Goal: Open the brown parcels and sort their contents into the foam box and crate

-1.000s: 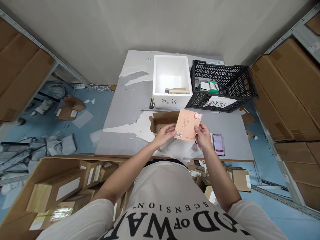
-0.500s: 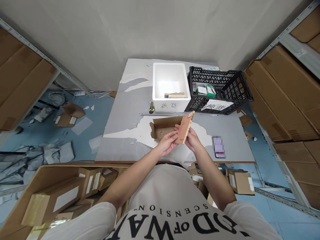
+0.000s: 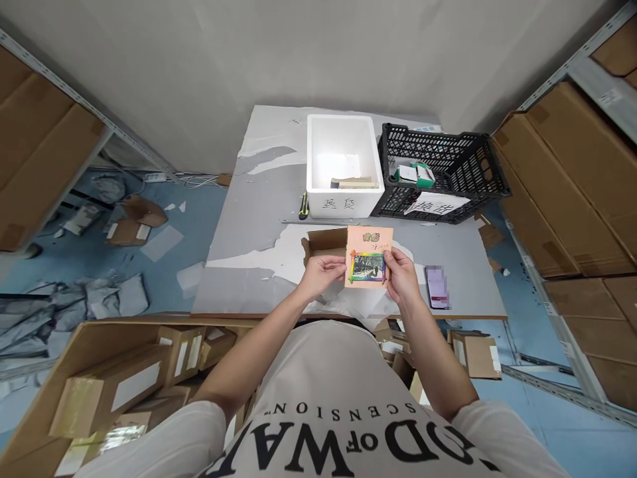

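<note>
A thin pinkish-orange book (image 3: 369, 239) faces me, its cover showing a dark picture in a rainbow-coloured frame. My right hand (image 3: 402, 275) grips its right edge, thumb on the cover. At the lower left edge, my left hand (image 3: 322, 275) pinches it between thumb and fingers. Behind the book, an open cardboard box (image 3: 323, 240) lies on the table, partly covered by the book and my left hand.
At the back of the table stand a white foam box (image 3: 343, 206) with books inside and a black plastic crate (image 3: 448, 143) holding green-and-white boxes. A utility knife (image 3: 303, 206), a metal ruler-like strip (image 3: 318, 222) and a phone (image 3: 436, 287) lie on the table (image 3: 233, 285). A large carton (image 3: 99, 325) of parcels stands at front left.
The book has turned from edge-on and tilted to cover facing me, nearly upright. My right hand has moved to its right edge, my left hand slightly leftward.
</note>
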### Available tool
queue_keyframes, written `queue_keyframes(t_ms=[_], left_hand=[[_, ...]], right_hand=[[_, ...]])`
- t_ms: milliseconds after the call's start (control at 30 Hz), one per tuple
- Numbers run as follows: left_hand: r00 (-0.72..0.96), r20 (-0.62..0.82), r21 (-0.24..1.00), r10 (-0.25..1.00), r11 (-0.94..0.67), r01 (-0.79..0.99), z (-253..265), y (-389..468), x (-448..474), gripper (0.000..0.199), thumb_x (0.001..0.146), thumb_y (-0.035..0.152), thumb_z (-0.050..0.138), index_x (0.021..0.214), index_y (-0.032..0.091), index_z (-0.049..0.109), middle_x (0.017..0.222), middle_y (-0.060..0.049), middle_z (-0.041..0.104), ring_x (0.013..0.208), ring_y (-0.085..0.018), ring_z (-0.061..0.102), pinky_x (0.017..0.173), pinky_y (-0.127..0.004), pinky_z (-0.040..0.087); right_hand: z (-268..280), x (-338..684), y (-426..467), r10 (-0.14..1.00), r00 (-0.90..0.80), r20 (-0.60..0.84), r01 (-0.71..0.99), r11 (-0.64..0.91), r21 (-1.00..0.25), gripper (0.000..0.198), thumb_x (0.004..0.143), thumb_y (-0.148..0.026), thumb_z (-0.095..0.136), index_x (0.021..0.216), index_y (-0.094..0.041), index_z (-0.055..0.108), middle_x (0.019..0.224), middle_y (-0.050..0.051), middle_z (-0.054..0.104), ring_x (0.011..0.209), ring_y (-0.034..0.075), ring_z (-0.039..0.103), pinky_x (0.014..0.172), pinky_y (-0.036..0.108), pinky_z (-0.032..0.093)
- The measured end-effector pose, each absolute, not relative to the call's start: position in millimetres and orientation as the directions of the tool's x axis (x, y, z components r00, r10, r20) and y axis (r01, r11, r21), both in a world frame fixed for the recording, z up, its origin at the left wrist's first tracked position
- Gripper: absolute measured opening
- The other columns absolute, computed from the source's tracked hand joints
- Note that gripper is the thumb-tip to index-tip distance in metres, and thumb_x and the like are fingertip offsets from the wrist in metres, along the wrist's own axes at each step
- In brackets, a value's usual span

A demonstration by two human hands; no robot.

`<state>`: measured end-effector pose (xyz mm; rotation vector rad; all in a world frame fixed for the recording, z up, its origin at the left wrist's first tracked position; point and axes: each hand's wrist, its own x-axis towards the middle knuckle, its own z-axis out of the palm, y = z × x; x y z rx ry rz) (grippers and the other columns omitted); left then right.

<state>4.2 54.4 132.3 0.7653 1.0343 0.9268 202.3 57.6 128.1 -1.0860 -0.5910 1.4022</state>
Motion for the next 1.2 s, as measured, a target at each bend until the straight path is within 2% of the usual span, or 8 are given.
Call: queue_keyframes(t_ms=[200,333,500,633,767,933,1067,1200], left_hand=[[0.189,-0.401,0.839,0.896,0.442,-0.316,125.3,55.2,2.2,0.044,0.052,0.037,0.086,0.089,0.014,0.074,0.08,-0.007,0.075,0.069,-0.014,0.067,0.072,-0.029,0.054],[0.19,-0.392,0.839,0.9,0.435,-0.328,124.7,54.4,0.4,0.045,0.053,0.037,0.086,0.09,0.014,0.074,0.084,-0.008,0.075,0.072,-0.017,0.068,0.074,-0.031,0.054],[0.192,-0.351,0.879,0.916,0.394,-0.271,121.5,53.2,0.1,0.044,0.055,0.039,0.085,0.09,0.014,0.075,0.084,-0.009,0.075,0.074,-0.019,0.069,0.076,-0.035,0.055],[0.244,-0.355,0.88,0.903,0.41,-0.238,116.9,50.9,-2.9,0.044,0.057,0.039,0.084,0.091,0.013,0.074,0.083,-0.009,0.075,0.075,-0.02,0.069,0.079,-0.038,0.056],[0.289,-0.392,0.842,0.873,0.467,-0.271,114.1,47.4,-4.8,0.047,0.057,0.038,0.085,0.095,0.013,0.074,0.087,-0.011,0.075,0.078,-0.02,0.07,0.08,-0.037,0.055],[0.351,-0.416,0.811,0.839,0.517,-0.275,113.6,43.5,-1.6,0.045,0.057,0.037,0.085,0.094,0.013,0.074,0.089,-0.01,0.075,0.079,-0.019,0.07,0.08,-0.036,0.056],[0.336,-0.346,0.864,0.876,0.437,-0.251,113.8,36.8,0.9,0.052,0.06,0.039,0.083,0.104,0.016,0.072,0.101,-0.011,0.073,0.093,-0.024,0.069,0.089,-0.041,0.053],[0.329,-0.196,0.904,0.924,0.301,-0.305,114.6,23.1,-0.8,0.058,0.051,0.03,0.088,0.105,0.018,0.072,0.125,-0.013,0.063,0.125,-0.03,0.052,0.104,-0.042,0.043]], right_hand=[[131.5,216.7,46.5,0.953,-0.088,-0.29,-0.442,-0.298,-0.846,0.044,0.07,-0.036,0.077,0.111,-0.024,0.068,0.106,0.004,0.073,0.094,0.021,0.069,0.084,0.036,0.057],[127.2,224.3,41.7,0.944,-0.132,-0.303,-0.395,-0.331,-0.857,0.047,0.069,-0.038,0.078,0.114,-0.026,0.068,0.107,0.004,0.073,0.092,0.022,0.069,0.079,0.037,0.059],[126.9,229.9,43.3,0.951,-0.065,-0.302,-0.333,-0.306,-0.892,0.043,0.067,-0.039,0.079,0.106,-0.025,0.07,0.103,0.004,0.073,0.088,0.021,0.07,0.074,0.035,0.059],[133.4,242.3,58.3,0.966,-0.035,-0.257,-0.309,-0.255,-0.916,0.048,0.07,-0.038,0.076,0.116,-0.03,0.065,0.097,0.0,0.074,0.079,0.017,0.07,0.068,0.031,0.059],[139.0,256.0,78.1,0.961,-0.173,-0.218,-0.238,-0.255,-0.937,0.041,0.069,-0.037,0.076,0.108,-0.028,0.07,0.101,0.002,0.073,0.075,0.016,0.069,0.064,0.032,0.058],[141.0,257.0,99.6,0.929,-0.339,-0.151,-0.036,-0.173,-0.984,0.037,0.063,-0.031,0.081,0.098,-0.025,0.073,0.109,0.005,0.069,0.095,0.019,0.065,0.072,0.029,0.056],[144.5,252.0,111.5,0.915,-0.4,-0.046,0.025,-0.039,-0.999,0.02,0.062,-0.031,0.082,0.077,-0.022,0.073,0.109,0.005,0.066,0.101,0.02,0.061,0.078,0.03,0.054],[150.2,249.9,114.6,0.948,-0.314,-0.048,0.028,-0.042,-0.999,0.023,0.065,-0.039,0.079,0.078,-0.022,0.07,0.104,0.004,0.066,0.091,0.017,0.062,0.069,0.028,0.054]])
